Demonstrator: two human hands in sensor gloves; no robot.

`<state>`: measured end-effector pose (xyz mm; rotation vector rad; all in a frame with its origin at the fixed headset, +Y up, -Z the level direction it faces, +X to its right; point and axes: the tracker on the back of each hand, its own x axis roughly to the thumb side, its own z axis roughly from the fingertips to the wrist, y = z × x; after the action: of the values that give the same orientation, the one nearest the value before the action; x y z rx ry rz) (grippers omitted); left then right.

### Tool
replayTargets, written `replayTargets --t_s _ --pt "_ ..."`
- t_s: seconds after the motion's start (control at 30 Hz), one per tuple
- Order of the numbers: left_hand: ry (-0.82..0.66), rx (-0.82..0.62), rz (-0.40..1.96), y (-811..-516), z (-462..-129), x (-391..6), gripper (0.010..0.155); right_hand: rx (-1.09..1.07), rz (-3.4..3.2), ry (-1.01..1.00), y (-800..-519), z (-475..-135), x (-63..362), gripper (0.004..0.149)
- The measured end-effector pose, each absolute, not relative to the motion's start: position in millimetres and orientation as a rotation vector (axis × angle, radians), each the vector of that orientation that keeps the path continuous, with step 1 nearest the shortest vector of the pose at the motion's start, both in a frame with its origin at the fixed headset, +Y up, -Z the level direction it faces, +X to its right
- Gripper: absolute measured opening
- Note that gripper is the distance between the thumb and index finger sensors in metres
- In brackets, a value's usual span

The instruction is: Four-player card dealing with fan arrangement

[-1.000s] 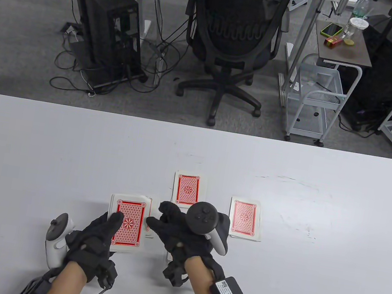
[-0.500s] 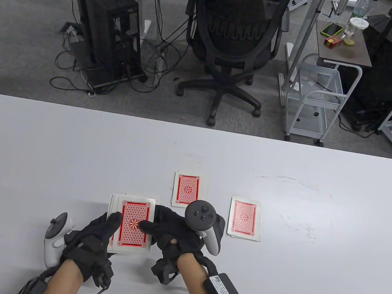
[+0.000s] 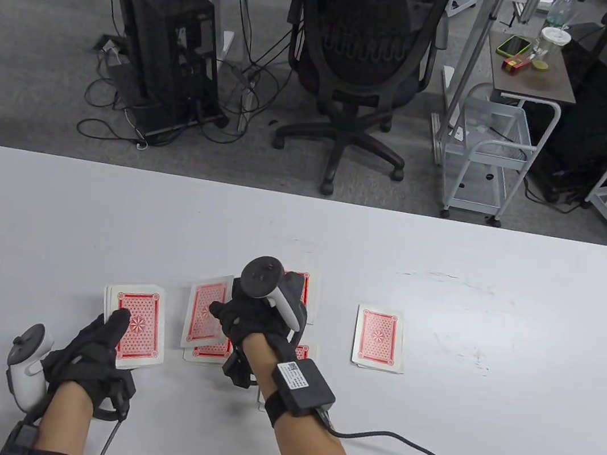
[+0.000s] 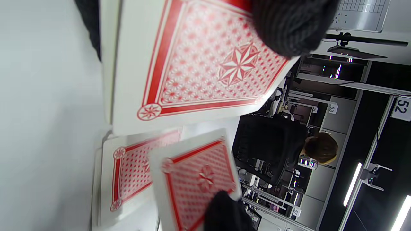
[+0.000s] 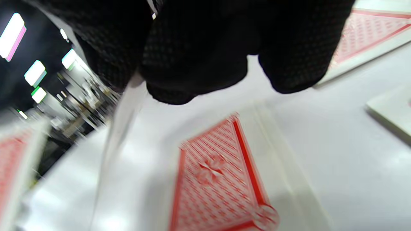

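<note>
My left hand (image 3: 113, 331) grips the red-backed deck (image 3: 140, 328) at the near left, thumb on its top card; the deck fills the left wrist view (image 4: 205, 64). My right hand (image 3: 222, 313) pinches a single card (image 3: 205, 310), tilted just above the left dealt pile (image 3: 206, 351). The left wrist view shows that card (image 4: 196, 179) over the pile (image 4: 128, 173). The right wrist view shows my fingers (image 5: 192, 48) above the pile's top card (image 5: 218, 179). A far pile (image 3: 309, 292) and a near pile (image 3: 302, 351) are partly hidden by my right hand and forearm. A right pile (image 3: 378, 338) lies in plain view.
The white table (image 3: 479, 428) stretches wide to the right and far side. A cable (image 3: 418, 447) runs from my right wrist unit across the near right. An office chair (image 3: 356, 74) and a metal trolley (image 3: 489, 147) stand beyond the far edge.
My left hand has carried the deck to the left. My right hand has taken the top card off the deck and moved it forward over the left pile.
</note>
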<state>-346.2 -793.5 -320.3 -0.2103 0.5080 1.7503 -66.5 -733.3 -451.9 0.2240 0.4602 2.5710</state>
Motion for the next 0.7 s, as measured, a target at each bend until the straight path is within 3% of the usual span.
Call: replayTargets --t_s 0.23,0.53,0.6,0.7 --pt "0.461 -0.243 1.742 -791 -324 -339 0.049 0.141 3.132 0.576 -763 -455 -90 0.077" --pt "0.383 -0.258 1.799 -789 -328 -324 0.049 0.354 2.66 0.351 -724 -438 -77 0.062" --pt "0.367 -0.252 1.801 -787 -327 -319 0.049 0.533 2.383 0.295 -716 -429 -78 0.061" --pt "0.324 -0.24 1.801 -782 -325 -308 0.048 0.539 2.314 0.274 -712 -413 -80 0.072"
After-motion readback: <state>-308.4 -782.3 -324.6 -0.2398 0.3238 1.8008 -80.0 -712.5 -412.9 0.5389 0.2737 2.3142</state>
